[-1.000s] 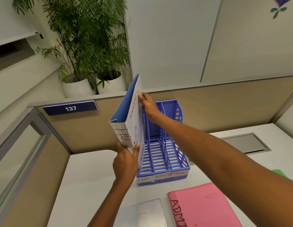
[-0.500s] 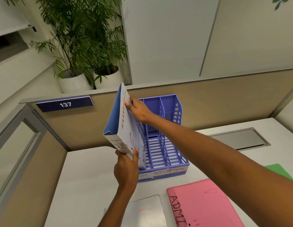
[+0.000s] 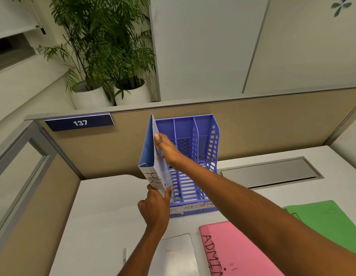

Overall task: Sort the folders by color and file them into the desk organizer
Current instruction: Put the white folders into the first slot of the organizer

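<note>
A blue folder [image 3: 146, 152] marked "HR" on its spine stands upright at the left slot of the blue desk organizer [image 3: 195, 176], partly lowered in. My left hand [image 3: 155, 206] pinches its lower front corner. My right hand [image 3: 166, 150] grips its upper edge, thumb on the white cover. A pink folder [image 3: 232, 251] marked "ADMIN" lies flat in front of the organizer. A green folder [image 3: 328, 222] lies to its right. The organizer's front carries paper labels, partly hidden by my left hand.
A grey-white folder [image 3: 177, 253] lies at the desk's near edge. A metal cable flap [image 3: 268, 172] is set in the white desk [image 3: 105, 206]. A tan partition [image 3: 272, 124] with plate "137" stands behind; potted plants [image 3: 105, 56] beyond it.
Both hands have brought the blue folder down and toward the organizer's left slot; it now sits lower and more upright. The view tilted down, showing more of the green folder.
</note>
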`<act>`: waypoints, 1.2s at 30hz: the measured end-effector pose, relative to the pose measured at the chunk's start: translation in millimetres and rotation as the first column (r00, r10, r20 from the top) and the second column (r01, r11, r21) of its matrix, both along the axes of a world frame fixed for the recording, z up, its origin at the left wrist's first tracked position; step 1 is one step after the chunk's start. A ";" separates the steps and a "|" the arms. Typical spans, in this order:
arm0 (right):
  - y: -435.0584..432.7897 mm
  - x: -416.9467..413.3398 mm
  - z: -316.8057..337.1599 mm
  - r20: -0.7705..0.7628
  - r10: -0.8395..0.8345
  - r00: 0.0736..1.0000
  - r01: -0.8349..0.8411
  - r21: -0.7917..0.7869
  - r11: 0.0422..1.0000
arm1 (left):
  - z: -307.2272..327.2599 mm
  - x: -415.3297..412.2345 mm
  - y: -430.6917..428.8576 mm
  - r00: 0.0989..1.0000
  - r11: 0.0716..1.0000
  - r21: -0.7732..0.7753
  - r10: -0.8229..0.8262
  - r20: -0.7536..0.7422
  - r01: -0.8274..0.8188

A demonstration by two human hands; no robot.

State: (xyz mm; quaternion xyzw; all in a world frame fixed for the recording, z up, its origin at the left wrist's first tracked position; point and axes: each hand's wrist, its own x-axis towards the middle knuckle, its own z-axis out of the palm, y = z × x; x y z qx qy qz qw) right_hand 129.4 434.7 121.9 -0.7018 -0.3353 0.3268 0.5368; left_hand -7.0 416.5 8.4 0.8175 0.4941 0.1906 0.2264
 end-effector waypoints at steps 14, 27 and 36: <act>-31.6 -1.1 -11.4 -0.090 -0.097 0.991 0.097 0.000 0.995 | -3.8 -6.2 7.1 0.972 0.999 0.018 -0.035 -0.231 0.040; -128.7 -90.6 -76.4 -0.105 -0.289 0.951 0.297 0.067 0.953 | -44.1 -123.5 -15.4 0.822 1.000 0.001 -0.001 -0.569 0.002; -201.9 -151.5 -143.9 0.038 -0.153 0.988 0.156 -0.362 0.919 | -74.8 -191.2 -45.9 0.802 0.983 -0.159 -0.025 -0.596 -0.088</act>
